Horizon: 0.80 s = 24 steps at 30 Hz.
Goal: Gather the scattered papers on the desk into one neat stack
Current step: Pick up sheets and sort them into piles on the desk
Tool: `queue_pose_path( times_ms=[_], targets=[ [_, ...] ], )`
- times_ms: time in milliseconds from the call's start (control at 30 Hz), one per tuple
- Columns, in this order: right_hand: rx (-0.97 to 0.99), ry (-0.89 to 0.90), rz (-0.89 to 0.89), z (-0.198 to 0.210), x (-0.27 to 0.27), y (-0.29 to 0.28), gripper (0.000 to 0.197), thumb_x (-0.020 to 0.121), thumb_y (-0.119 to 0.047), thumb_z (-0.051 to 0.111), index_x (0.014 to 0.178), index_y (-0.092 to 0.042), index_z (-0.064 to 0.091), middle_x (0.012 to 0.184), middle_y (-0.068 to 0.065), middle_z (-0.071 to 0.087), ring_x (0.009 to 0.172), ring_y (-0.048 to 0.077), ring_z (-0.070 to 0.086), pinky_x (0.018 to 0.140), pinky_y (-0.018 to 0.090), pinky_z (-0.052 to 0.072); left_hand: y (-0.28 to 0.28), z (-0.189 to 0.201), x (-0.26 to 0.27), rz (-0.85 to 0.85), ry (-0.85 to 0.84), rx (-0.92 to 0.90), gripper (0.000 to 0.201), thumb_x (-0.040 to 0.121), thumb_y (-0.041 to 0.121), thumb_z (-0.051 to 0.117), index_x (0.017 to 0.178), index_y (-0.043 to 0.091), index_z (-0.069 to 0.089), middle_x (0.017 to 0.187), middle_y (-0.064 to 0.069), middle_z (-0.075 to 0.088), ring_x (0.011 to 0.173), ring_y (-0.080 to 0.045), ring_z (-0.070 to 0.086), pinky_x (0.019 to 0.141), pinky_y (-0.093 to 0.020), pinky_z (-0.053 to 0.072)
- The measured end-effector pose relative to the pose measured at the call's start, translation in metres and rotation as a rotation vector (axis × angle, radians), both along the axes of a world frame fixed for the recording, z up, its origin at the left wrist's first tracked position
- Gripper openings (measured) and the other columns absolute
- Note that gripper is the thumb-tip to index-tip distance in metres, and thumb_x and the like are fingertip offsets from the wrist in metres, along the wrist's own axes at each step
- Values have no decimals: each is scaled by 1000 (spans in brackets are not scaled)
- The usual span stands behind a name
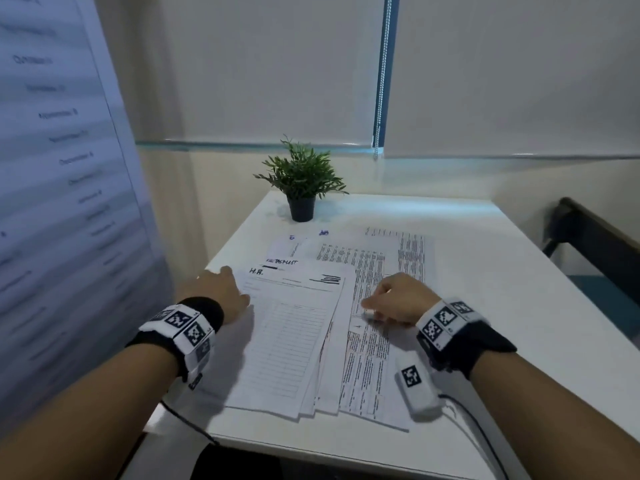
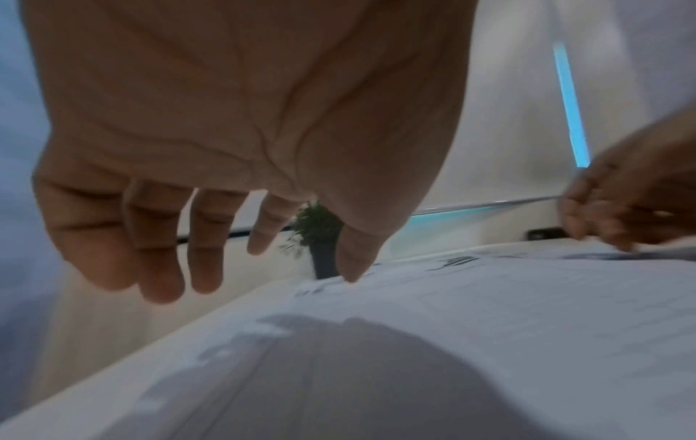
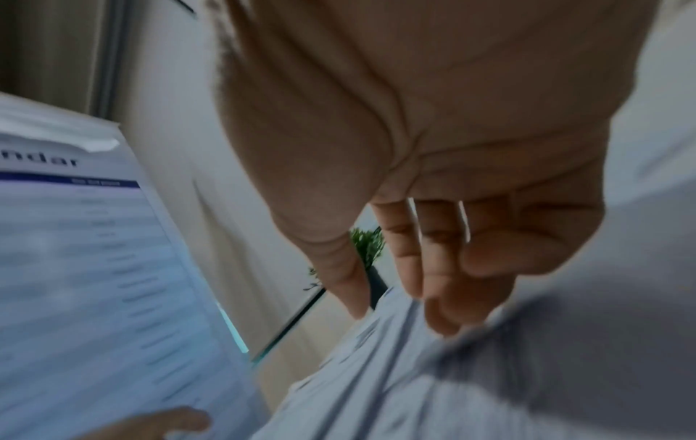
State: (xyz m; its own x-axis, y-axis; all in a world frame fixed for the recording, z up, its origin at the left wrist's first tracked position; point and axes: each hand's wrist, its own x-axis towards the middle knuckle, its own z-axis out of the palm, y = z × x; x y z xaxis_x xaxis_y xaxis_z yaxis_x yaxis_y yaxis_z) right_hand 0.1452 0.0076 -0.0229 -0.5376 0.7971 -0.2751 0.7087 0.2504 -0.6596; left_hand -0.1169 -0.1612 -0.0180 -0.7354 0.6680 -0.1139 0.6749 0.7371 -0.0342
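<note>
Papers [image 1: 298, 327]: several printed white sheets overlapping in a loose fan on the near half of a white desk [image 1: 485, 271], between the two hands.
Direction: their long sides run from the near desk edge away toward the wall; the top form tilts slightly to the right at its far end, and the text-filled sheets under it splay out further right.
Left hand [image 1: 216, 289]: at the left edge of the papers, palm down, fingers straight and a little apart; the thumb touches the top sheet.
Right hand [image 1: 398, 299]: resting on the text-filled sheets to the right, fingers bent downward with the tips on the paper; whether they pinch a sheet cannot be told.
Head view only: a potted plant [image 1: 301, 181] stands at the far desk edge, well apart from the papers, and marker bands wrap both wrists.
Left wrist view only: the left fingers [image 2: 158, 253] hang past the desk's side edge.
Right wrist view only: a blurred wall chart [image 3: 82, 253] on the left.
</note>
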Motion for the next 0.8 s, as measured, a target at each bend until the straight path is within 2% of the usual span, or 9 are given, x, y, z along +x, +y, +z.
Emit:
queue_pose_path(
  times_ms=[100, 200, 300, 367, 400, 533, 667, 733, 800],
  targets=[
    [170, -155, -85, 2, 16, 42, 38, 87, -44, 75, 97, -7, 72, 99, 9, 75, 80, 20, 66, 58, 27, 48, 38, 11, 30, -150, 55, 36, 58, 92, 52, 48, 142, 23, 46, 143, -13, 50, 132, -38, 47, 105, -50, 42],
    [158, -211, -169, 1, 25, 74, 51, 81, -53, 77, 102, -7, 67, 96, 7, 69, 80, 21, 63, 55, 27, 44, 86, 16, 58, -307, -77, 94, 54, 94, 50, 52, 142, 26, 52, 143, -8, 54, 132, -32, 50, 107, -46, 43],
    [155, -263, -146, -3, 24, 90, 46, 81, -60, 74, 82, -17, 60, 82, 1, 56, 81, 22, 57, 67, 28, 44, 130, 14, 80, -422, -167, 135, 49, 95, 44, 53, 139, 23, 58, 145, -6, 58, 130, -29, 55, 107, -44, 47],
    [132, -239, -171, -2, 23, 101, 46, 83, -59, 74, 69, -20, 53, 73, -1, 52, 70, 18, 54, 63, 27, 44, 155, 10, 88, -461, -190, 135, 49, 95, 44, 52, 139, 23, 59, 145, -6, 58, 129, -29, 56, 107, -44, 47],
    [113, -220, -201, -1, 23, 107, 47, 82, -57, 75, 68, -17, 54, 71, 1, 57, 67, 18, 56, 61, 27, 47, 167, 7, 90, -466, -204, 127, 50, 95, 45, 52, 139, 23, 59, 145, -6, 58, 129, -29, 56, 108, -44, 47],
    [117, -265, -230, -4, 19, 134, 52, 69, -66, 70, 69, -15, 61, 83, 10, 71, 87, 28, 68, 84, 38, 59, 205, -5, 85, -431, -227, 98, 56, 95, 49, 49, 143, 22, 55, 148, -7, 55, 132, -30, 54, 110, -45, 45],
    [139, -307, -192, -10, -4, 146, 57, 63, -71, 68, 72, -15, 60, 90, 11, 69, 83, 26, 62, 82, 35, 57, 229, -7, 42, -187, -193, 6, 73, 88, 58, 42, 148, 16, 44, 147, -14, 54, 132, -36, 51, 110, -46, 42],
    [147, -351, -193, -15, -12, 149, 65, 64, -75, 66, 83, -13, 62, 103, 15, 61, 95, 31, 59, 90, 41, 54, 240, -17, 14, -116, -197, -70, 92, 73, 77, 41, 137, 11, 52, 140, -16, 58, 122, -36, 58, 103, -45, 47],
    [166, -403, -198, -18, -17, 149, 77, 67, -79, 66, 103, -11, 63, 116, 17, 51, 108, 36, 56, 95, 44, 50, 246, -28, 0, -112, -181, -151, 104, 59, 87, 43, 127, 10, 58, 130, -17, 63, 111, -36, 63, 97, -45, 51]
  ],
)
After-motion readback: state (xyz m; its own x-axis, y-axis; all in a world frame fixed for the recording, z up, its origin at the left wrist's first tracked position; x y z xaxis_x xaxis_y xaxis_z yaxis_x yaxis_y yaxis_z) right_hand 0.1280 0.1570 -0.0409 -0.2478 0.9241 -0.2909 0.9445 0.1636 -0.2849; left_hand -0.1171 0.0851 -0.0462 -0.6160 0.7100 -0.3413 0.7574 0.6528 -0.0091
